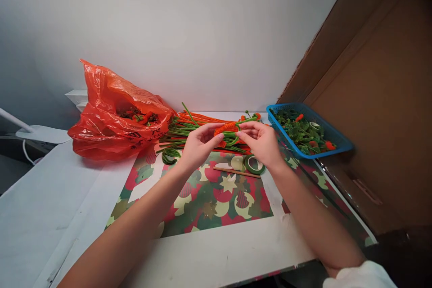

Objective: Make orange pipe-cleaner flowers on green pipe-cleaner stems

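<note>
Orange pipe-cleaner carrot (225, 128) pinched by left hand (199, 144), right hand (261, 141), above patterned paper (216, 198), near blue basket (308, 130)

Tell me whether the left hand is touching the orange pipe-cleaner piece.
Touching. The head view shows the left hand with fingertips pinched on the end of the orange pipe-cleaner piece, no gap visible; the right hand holds its other end.

Both hands, left (199, 144) and right (261, 141), raised together (fingers pinched).

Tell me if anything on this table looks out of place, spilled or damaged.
Nothing looks spilled or broken. The red bag slumps open with pieces inside, the pipe cleaners lie in a loose heap, and the blue basket pokes over the table edge. Both hands, left and right, hold an orange piece.
</note>
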Available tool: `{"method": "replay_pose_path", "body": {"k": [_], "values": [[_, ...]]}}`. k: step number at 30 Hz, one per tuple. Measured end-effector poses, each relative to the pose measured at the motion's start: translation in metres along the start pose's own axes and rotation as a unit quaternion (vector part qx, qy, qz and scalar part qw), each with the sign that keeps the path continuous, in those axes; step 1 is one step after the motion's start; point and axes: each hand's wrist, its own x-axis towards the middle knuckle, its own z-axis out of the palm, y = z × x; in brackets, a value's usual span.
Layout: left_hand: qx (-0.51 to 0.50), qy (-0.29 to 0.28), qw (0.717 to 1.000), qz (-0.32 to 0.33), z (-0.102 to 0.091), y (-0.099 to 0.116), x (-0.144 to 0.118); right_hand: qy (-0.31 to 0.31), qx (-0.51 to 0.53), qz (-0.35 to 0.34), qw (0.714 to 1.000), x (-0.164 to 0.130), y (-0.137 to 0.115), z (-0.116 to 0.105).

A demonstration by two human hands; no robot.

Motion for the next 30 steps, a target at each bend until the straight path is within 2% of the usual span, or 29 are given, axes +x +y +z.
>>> {"method": "replay_pose_path", "body": {"k": [3, 11, 16, 19, 25, 30], "values": [[0.004, 0.0, 1.0, 0.0, -0.001, -0.001, 0.0, 0.006, 0.032, 0.01, 0.999, 0.001, 0.004, 0.002], [0.027, 0.003, 1.0, 0.002, 0.0, 0.001, 0.001, -0.03, 0.106, 0.089, 0.99, 0.001, 0.002, 0.003], [0.024, 0.003, 1.0, 0.005, -0.002, -0.001, 0.002, -0.014, 0.105, 0.074, 0.992, 0.003, 0.002, 0.001], [0.062, 0.006, 0.998, 0.01, -0.006, -0.006, 0.005, -0.001, 0.114, 0.083, 0.99, 0.006, 0.004, 0.0], [0.12, -0.025, 0.992, 0.022, -0.009, -0.014, 0.007, -0.016, 0.178, 0.163, 0.97, 0.009, 0.008, 0.0], [0.132, -0.03, 0.991, 0.02, -0.011, -0.012, 0.007, -0.072, 0.214, 0.259, 0.939, 0.008, 0.017, 0.006]]}}
